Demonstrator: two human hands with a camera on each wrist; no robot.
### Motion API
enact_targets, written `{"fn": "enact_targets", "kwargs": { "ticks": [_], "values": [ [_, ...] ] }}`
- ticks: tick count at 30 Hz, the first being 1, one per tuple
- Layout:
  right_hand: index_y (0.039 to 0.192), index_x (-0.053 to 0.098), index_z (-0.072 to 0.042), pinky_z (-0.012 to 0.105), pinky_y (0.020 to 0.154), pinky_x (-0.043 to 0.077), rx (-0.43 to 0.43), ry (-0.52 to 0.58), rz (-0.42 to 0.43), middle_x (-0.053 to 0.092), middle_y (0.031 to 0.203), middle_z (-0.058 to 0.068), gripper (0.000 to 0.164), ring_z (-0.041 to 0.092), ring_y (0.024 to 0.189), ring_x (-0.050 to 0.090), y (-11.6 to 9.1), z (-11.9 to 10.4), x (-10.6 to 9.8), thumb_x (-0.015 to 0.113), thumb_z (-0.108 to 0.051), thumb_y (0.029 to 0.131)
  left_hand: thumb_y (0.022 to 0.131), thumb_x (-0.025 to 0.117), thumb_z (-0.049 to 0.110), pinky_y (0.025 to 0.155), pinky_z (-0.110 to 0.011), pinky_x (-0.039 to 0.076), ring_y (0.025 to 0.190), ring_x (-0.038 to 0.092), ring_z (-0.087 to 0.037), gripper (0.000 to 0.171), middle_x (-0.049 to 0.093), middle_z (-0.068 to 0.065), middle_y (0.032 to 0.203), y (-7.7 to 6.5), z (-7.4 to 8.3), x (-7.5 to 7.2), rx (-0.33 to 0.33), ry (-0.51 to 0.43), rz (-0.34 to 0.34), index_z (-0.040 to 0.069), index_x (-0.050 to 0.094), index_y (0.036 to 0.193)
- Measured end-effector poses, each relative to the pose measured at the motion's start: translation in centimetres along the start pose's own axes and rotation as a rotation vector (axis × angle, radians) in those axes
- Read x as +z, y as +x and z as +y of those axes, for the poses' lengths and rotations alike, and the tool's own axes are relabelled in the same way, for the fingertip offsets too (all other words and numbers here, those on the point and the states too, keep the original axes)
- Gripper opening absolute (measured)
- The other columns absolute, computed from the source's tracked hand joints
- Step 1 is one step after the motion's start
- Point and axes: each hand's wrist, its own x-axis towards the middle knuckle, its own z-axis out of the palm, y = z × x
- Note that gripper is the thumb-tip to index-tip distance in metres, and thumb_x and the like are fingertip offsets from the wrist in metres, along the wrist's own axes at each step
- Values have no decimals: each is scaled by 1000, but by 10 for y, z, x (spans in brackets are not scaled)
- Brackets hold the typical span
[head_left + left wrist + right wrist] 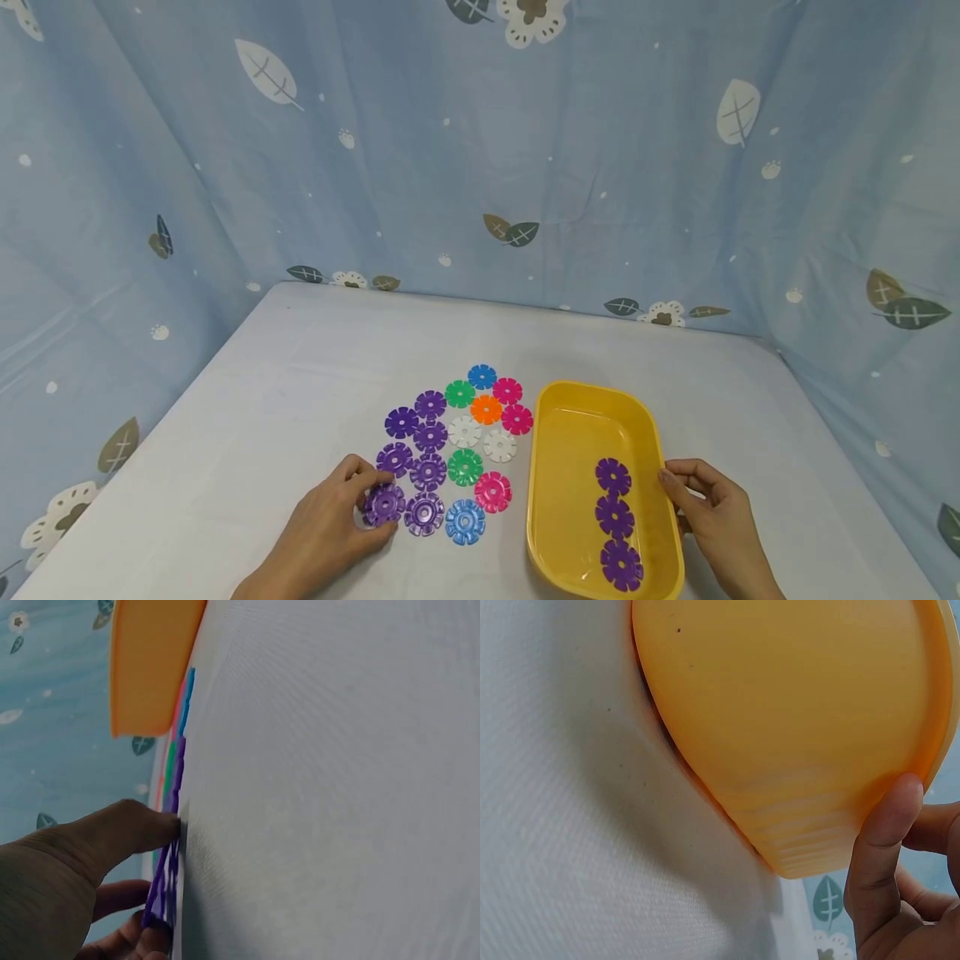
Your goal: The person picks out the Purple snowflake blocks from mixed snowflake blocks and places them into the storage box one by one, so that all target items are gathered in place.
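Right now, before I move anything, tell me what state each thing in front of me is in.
Purple disc: tilted, pinched in the left hand.
Left hand: thumb and fingers closed on that disc.
Yellow tray: upright, open on top, partly filled.
Right hand: holding the tray's side rim.
Three tray discs: lying flat in a row.
Loose discs: lying on the table, grouped together.
Curtain: hanging, lightly creased.

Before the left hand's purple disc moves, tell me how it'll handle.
Edge-on in the left wrist view, the purple disc looks thin, so probably light, and straight, so likely stiff. Its gloss hints it may be slippery.
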Motion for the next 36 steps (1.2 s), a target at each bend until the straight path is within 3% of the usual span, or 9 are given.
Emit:
{"fn": "enact_targets", "kwargs": {
  "ticks": [25, 36],
  "values": [
    [123, 57, 3, 36, 58, 57, -14, 9, -17, 67, 99, 7, 44, 20, 75, 67, -1, 1, -1, 65, -33, 98, 67, 89, 38, 61, -21, 42, 69, 44, -1, 46, 50, 14, 93, -2, -5, -6, 90, 41, -68, 22, 74, 108],
    [123, 57, 3, 36, 60, 57, -15, 23, -29, 68, 99, 7, 44, 21, 77, 68, 0, 2, -2, 64, -33, 99, 68, 89, 40, 62, -21, 43, 70, 44, -1, 45, 49, 15, 92, -6, -3, -10, 92, 54, -111, 24, 74, 107]
  ]
}}
